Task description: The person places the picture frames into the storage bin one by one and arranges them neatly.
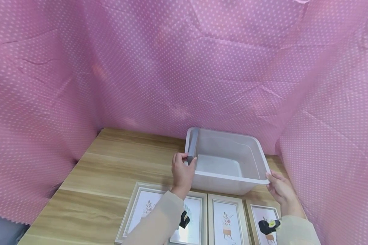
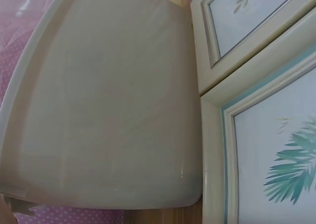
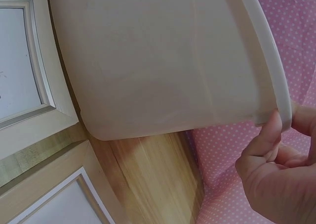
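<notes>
A translucent white plastic bin (image 1: 257,154) stands on the wooden table (image 1: 110,163), empty but for a grey strip (image 1: 193,143) leaning against its left wall. My left hand (image 1: 182,170) grips the bin's near left corner, thumb over the rim by the grey strip. At the near right corner, my right hand (image 1: 279,187) holds the rim, fingers curled round it; the right wrist view shows those fingers (image 3: 269,140) pinching the rim (image 3: 274,66). In the left wrist view only the bin's outer wall (image 2: 108,100) shows, not the hand.
Several framed plant prints (image 1: 227,221) lie in a row on the table in front of the bin, close to its near wall. Pink dotted cloth (image 1: 184,68) hangs round the back and both sides. Bare wood lies to the left.
</notes>
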Motion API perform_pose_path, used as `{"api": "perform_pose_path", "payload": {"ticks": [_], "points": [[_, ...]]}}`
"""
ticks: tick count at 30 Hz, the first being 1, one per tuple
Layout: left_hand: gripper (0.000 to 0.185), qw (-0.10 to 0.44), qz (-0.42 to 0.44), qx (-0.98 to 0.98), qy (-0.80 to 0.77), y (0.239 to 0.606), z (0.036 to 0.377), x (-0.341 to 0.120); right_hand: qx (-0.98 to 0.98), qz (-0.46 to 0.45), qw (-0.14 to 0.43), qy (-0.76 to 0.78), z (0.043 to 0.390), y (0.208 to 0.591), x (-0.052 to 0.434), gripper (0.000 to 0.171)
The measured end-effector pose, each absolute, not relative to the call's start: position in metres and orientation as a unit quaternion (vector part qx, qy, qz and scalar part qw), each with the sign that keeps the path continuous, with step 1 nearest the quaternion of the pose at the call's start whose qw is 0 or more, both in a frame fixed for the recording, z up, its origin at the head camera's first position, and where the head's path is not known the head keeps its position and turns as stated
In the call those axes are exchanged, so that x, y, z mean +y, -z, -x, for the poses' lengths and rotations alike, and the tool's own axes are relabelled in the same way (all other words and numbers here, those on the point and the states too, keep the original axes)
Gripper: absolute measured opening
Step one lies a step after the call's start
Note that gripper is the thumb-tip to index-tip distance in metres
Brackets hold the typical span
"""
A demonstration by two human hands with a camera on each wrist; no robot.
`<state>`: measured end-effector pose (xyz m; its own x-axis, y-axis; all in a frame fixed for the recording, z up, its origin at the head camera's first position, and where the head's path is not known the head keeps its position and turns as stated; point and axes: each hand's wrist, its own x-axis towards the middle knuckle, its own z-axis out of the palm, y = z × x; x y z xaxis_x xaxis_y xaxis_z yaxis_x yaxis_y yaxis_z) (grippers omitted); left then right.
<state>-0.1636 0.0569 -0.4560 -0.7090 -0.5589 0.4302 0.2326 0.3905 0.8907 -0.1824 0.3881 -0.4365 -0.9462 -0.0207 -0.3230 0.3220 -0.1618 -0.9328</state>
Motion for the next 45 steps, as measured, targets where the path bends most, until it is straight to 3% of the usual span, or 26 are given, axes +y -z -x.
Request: {"api": "perform_pose_path", "payload": {"ticks": [17, 23, 32, 38, 43, 45], "points": [[0.034, 0.427, -0.153, -0.728, 0.514, 0.462, 0.158, 0.07, 0.645, -0.136, 0.121, 0.742, 0.184, 0.436, 0.388, 0.01], [0.035, 0.426, -0.162, -0.724, 0.518, 0.467, 0.158, 0.073, 0.637, -0.129, 0.121, 0.75, 0.184, 0.436, 0.388, 0.01], [0.034, 0.431, -0.172, -0.714, 0.524, 0.465, 0.157, 0.076, 0.62, -0.13, 0.121, 0.764, 0.184, 0.435, 0.388, 0.024], [0.035, 0.425, -0.173, -0.716, 0.527, 0.464, 0.157, 0.076, 0.629, -0.138, 0.12, 0.756, 0.185, 0.434, 0.388, 0.015], [0.036, 0.425, -0.172, -0.722, 0.518, 0.465, 0.158, 0.075, 0.647, -0.142, 0.128, 0.738, 0.186, 0.433, 0.386, 0.06], [0.037, 0.426, -0.17, -0.724, 0.515, 0.466, 0.158, 0.074, 0.65, -0.141, 0.13, 0.735, 0.186, 0.433, 0.386, 0.066]]}}
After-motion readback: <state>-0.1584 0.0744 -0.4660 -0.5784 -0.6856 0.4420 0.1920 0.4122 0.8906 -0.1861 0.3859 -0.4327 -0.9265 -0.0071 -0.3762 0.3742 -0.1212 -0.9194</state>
